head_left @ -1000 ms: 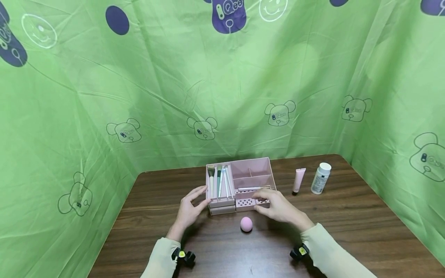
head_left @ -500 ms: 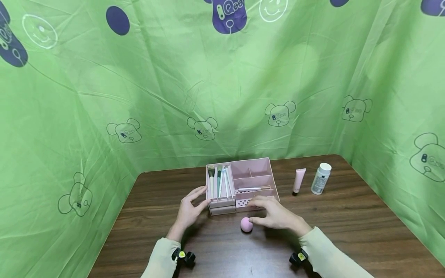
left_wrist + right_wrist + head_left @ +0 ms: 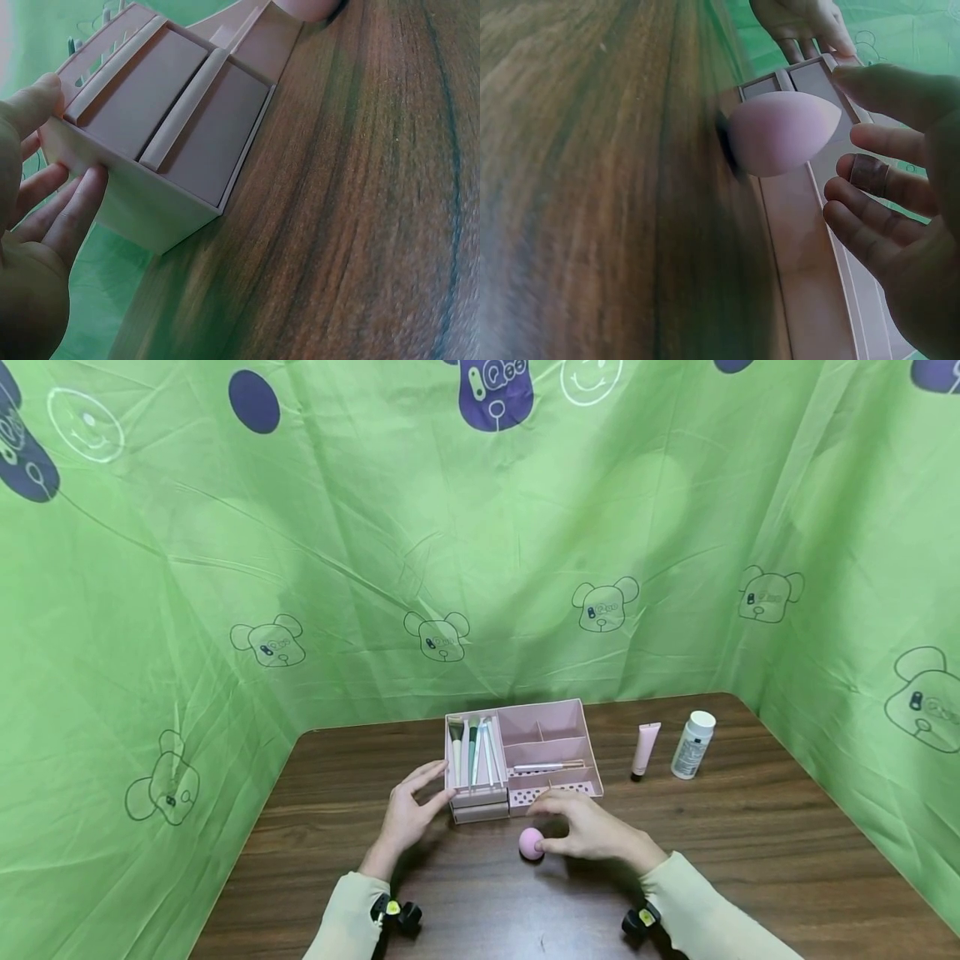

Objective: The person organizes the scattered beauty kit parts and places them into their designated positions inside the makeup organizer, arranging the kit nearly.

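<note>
A pink makeup sponge (image 3: pixel 530 843) stands on the table in front of a pink makeup organizer (image 3: pixel 480 814), its tapered tip upward in the right wrist view. Around that tip my right hand (image 3: pixel 592 831) spreads its thumb and fingers, with a gap to the sponge (image 3: pixel 776 133) showing there. One finger wears a brown wrap (image 3: pixel 869 174). My left hand (image 3: pixel 408 810) rests its fingertips on the organizer's left side wall (image 3: pixel 150 202), thumb at the top front corner. Makeup brushes (image 3: pixel 474 752) lie in the organizer's left tray, above two drawers.
Right of the organizer, a pink squeeze tube (image 3: pixel 645 750) and a white bottle (image 3: pixel 692 745) stand on the wooden table (image 3: pixel 750 827). Another slim brush (image 3: pixel 547 767) lies across the organizer's right section. Green cloth (image 3: pixel 510 543) hangs behind and at both sides.
My right hand has come from the organizer's perforated front section toward me and left, down to the sponge. My left hand has stayed at the organizer's side.
</note>
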Tool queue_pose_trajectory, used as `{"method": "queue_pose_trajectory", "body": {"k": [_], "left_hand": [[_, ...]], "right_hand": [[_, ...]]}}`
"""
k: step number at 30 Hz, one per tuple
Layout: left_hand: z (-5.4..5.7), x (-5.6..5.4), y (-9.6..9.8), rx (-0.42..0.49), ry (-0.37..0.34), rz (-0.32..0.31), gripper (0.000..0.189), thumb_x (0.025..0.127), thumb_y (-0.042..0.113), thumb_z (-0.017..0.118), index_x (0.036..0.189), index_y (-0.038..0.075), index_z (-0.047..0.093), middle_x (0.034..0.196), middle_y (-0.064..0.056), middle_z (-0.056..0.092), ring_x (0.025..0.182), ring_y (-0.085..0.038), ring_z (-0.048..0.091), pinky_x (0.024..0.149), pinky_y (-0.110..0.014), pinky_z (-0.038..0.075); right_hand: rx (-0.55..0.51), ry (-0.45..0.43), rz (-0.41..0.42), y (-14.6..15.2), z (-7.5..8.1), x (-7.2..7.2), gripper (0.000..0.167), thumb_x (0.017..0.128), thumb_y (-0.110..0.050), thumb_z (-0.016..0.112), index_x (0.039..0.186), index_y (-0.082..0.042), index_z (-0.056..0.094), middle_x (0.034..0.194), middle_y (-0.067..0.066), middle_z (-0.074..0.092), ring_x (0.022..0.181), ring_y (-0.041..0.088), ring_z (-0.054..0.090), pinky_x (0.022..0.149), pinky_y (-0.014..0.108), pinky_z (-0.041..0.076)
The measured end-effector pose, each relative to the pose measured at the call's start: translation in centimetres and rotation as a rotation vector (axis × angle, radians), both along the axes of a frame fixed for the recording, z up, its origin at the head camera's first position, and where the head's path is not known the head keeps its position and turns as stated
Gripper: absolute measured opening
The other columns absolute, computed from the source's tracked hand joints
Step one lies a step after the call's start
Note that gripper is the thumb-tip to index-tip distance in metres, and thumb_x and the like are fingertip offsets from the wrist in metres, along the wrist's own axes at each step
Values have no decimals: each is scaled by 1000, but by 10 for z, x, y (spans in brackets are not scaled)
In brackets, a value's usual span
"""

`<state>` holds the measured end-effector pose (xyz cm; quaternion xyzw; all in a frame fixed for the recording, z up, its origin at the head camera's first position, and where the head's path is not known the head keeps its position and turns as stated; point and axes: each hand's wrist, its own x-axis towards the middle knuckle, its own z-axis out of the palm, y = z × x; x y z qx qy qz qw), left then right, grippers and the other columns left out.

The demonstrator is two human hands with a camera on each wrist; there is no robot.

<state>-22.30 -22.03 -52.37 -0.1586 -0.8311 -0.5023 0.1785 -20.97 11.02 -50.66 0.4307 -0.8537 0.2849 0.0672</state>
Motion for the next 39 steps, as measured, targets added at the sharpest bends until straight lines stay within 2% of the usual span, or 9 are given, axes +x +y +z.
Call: {"method": "queue_pose_trajectory", "body": {"k": [7, 13, 18, 20, 23, 27, 39], "left_hand": [[0, -1, 0, -8, 24, -2, 48, 83, 30, 78, 129, 23, 65, 130, 7, 63, 123, -16, 57, 112, -21, 38], [0, 0, 0, 8, 8, 2, 48, 83, 28, 79, 128, 24, 65, 130, 7, 63, 123, -15, 57, 111, -19, 38], [-1, 1, 2, 13, -14, 16, 48, 82, 19, 80, 128, 18, 65, 130, 1, 63, 123, -19, 57, 110, -18, 38], [2, 3, 5, 9, -10, 24, 48, 82, 15, 79, 128, 13, 65, 130, -4, 63, 123, -23, 58, 111, -19, 37], [14, 10, 9, 2, 3, 21, 47, 83, 13, 78, 128, 7, 64, 130, -10, 63, 123, -26, 58, 111, -19, 37], [28, 19, 12, 1, 1, 5, 47, 83, 13, 78, 127, 4, 64, 129, -11, 63, 122, -27, 58, 110, -17, 38], [30, 20, 12, 16, 0, -2, 47, 83, 13, 77, 127, 4, 64, 129, -12, 63, 122, -27, 58, 109, -14, 38]], "right_hand": [[-13, -8, 36, -4, -2, 0, 39, 78, -31, 80, 114, -19, 67, 115, -8, 64, 109, 11, 61, 95, 35, 54], [-23, -15, 59, -6, -7, 0, 38, 80, -30, 80, 112, -14, 68, 113, -5, 65, 106, 11, 61, 93, 35, 55], [-27, 22, 85, -8, -13, 0, 35, 79, -29, 80, 110, -15, 69, 108, -6, 66, 102, 9, 61, 89, 33, 56], [-25, 25, 86, -9, -14, 1, 35, 80, -30, 79, 110, -16, 69, 109, -7, 66, 102, 9, 62, 89, 33, 56], [-22, 17, 83, -10, -16, 1, 35, 80, -31, 79, 111, -17, 69, 112, -7, 66, 104, 9, 62, 91, 33, 56], [-26, 28, 80, -13, -19, 2, 34, 80, -29, 79, 110, -17, 69, 112, -8, 66, 105, 9, 62, 91, 32, 56], [-43, 29, 67, -16, -21, 2, 32, 79, -25, 80, 108, -15, 70, 110, -9, 67, 103, 10, 63, 91, 33, 57]]}}
